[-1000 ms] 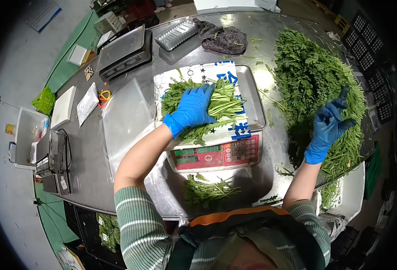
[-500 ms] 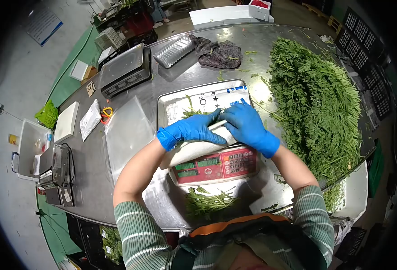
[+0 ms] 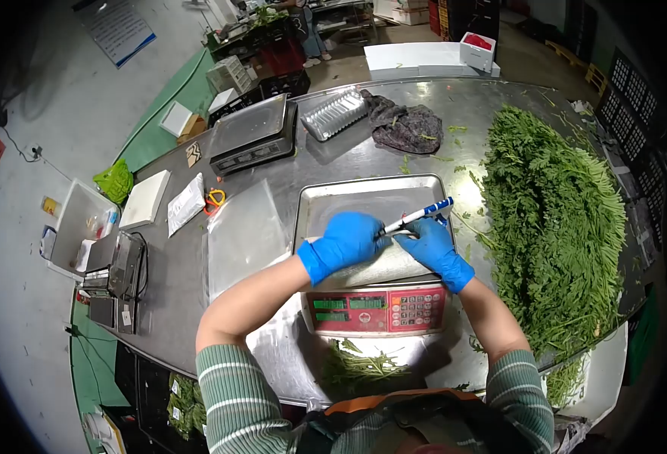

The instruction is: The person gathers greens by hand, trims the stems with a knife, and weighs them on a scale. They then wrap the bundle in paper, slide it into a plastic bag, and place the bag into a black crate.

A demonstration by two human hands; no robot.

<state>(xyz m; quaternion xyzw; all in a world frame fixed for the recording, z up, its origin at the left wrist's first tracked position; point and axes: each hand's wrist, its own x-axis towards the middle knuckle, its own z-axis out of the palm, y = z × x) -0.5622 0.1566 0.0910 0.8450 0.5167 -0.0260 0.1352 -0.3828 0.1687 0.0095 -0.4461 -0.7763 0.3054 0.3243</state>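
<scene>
A white wrapping sheet [image 3: 394, 265], rolled into a bundle, lies across the metal tray [image 3: 371, 181] of a red weighing scale [image 3: 364, 321]. My left hand [image 3: 349, 240], in a blue glove, is closed over the left and top part of the roll. My blue-gloved right hand [image 3: 433, 250] grips its right part, the fingertips of both hands close together. A narrow white edge of the sheet with blue print sticks up above the right hand. What lies inside the roll is hidden. In front of the scale are loose green stems [image 3: 367, 367].
A big pile of leafy greens [image 3: 553, 234] fills the table's right side. Clear plastic sheets [image 3: 246, 234] lie left of the scale, near orange-handled scissors [image 3: 215, 201]. Farther back are a second scale [image 3: 254, 136], a clear plastic tray [image 3: 335, 113] and a dark crumpled cloth [image 3: 409, 129].
The sheet is rolled up further: the greens and star print that showed on it are now covered. Both hands have stayed on the roll, and the view has shifted.
</scene>
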